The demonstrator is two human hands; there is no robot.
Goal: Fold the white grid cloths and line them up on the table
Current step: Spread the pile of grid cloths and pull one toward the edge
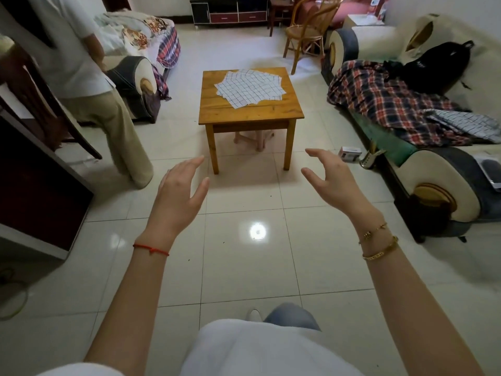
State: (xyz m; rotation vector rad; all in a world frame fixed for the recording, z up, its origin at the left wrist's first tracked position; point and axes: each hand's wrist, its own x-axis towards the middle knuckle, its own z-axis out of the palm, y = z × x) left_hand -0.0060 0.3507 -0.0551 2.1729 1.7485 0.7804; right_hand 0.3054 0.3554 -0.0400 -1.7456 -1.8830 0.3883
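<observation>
Grid cloths (pixel 250 87) lie fanned in an unfolded pile on the far half of the table (pixel 244 114), well apart from us. Left hand (pixel 177 195) and right hand (pixel 334 183) are raised, fingers spread, holding nothing. We close in first, then lift only the top cloth by two corners.

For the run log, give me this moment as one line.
phase: approach | left hand: open, empty | right hand: open, empty | cloths: unfolded pile on table | folded: none

head cam | standing height | faces forward-down | table (pixel 250 115) well ahead | single view
</observation>
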